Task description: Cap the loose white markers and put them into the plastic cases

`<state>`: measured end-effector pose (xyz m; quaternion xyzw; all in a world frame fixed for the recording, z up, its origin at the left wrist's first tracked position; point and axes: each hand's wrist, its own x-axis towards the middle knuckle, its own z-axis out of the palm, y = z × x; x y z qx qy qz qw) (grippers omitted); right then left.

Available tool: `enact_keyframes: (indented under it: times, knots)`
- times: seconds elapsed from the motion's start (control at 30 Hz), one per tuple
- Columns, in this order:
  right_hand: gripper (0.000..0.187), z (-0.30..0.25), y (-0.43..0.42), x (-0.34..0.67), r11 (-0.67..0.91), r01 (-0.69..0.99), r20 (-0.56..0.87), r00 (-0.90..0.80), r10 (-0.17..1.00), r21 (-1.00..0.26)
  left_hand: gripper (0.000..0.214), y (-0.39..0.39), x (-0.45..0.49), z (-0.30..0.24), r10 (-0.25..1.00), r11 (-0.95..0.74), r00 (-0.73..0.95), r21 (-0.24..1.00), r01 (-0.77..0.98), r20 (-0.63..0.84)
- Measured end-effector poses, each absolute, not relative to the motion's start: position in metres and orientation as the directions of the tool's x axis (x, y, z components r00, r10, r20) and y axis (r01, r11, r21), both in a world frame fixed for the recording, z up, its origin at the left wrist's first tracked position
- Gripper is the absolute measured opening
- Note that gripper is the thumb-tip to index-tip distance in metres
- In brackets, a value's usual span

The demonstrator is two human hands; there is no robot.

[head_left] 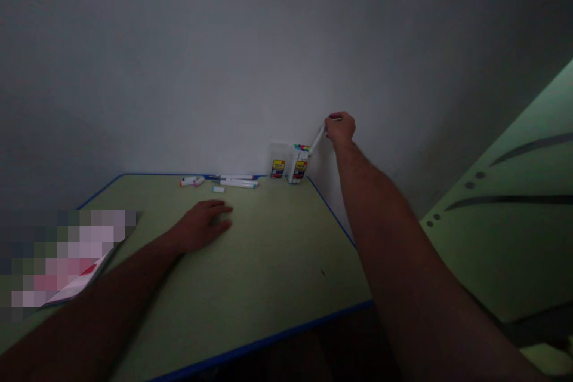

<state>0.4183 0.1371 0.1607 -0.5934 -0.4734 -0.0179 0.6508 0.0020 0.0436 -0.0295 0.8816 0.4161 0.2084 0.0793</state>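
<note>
My right hand [341,126] is raised near the wall, closed around a white marker [317,139]. The marker slants down to the left, its lower end beside the top of a clear case [298,168] full of markers with coloured ends. I cannot tell whether it touches the case. To the left of that case stands a second clear case [277,162] with a yellow label. My left hand [202,225] lies on the table, fingers stretched out and holding nothing. Just beyond it is a small white cap [218,190] with a teal band.
Several white markers [237,182] lie along the table's back edge, with a few loose caps [190,181] to their left. A blurred-out flat item [80,268] is at the left. The pale green table [268,274] has a blue edge. A green panel [514,221] stands at the right.
</note>
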Motion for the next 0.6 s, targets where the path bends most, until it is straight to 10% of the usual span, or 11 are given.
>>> enact_keyframes:
  times: [0.6]
  knots:
    - [0.006, 0.099, 0.134, 0.4, -0.016, 0.782, 0.553, 0.454, 0.699, -0.623, 0.059, 0.041, 0.002, -0.027, 0.769, -0.639, 0.573, 0.293, 0.712, 0.284]
